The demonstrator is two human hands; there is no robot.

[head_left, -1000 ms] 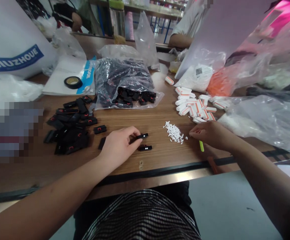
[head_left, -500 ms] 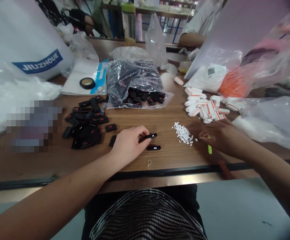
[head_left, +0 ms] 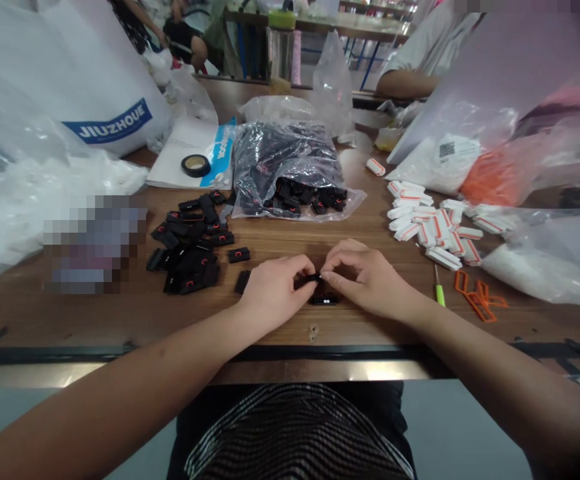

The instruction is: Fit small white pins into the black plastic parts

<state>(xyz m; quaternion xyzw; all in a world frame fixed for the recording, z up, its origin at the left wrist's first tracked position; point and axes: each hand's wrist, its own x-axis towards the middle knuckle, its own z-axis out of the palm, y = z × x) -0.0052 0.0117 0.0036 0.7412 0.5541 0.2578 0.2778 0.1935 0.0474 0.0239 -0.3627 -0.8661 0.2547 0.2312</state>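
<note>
Between the thumb and forefinger of my left hand (head_left: 270,290) is a small black plastic strip (head_left: 312,277). The fingertips of my right hand (head_left: 373,277) are pinched together at the strip's right end; whatever they grip is too small to make out. Just below, a second black plastic piece (head_left: 324,301) with white dots lies on the table. Another black piece (head_left: 243,281) is partly covered by my left hand, and a single one (head_left: 239,255) with a red mark lies behind it. My right hand and forearm cover the spot of the small white pellets.
Black pieces are heaped (head_left: 190,263) at left, before a clear bag (head_left: 285,153) of more. White-and-orange pieces (head_left: 420,220) are piled at right, near a green-handled screwdriver (head_left: 439,295) and orange frames (head_left: 480,300). Black tape (head_left: 195,165) rests on papers. Other people sit beyond.
My right hand has moved left from beside the screwdriver to the black strip in my left hand. The screwdriver and orange frames now show fully. The whole view has shifted slightly.
</note>
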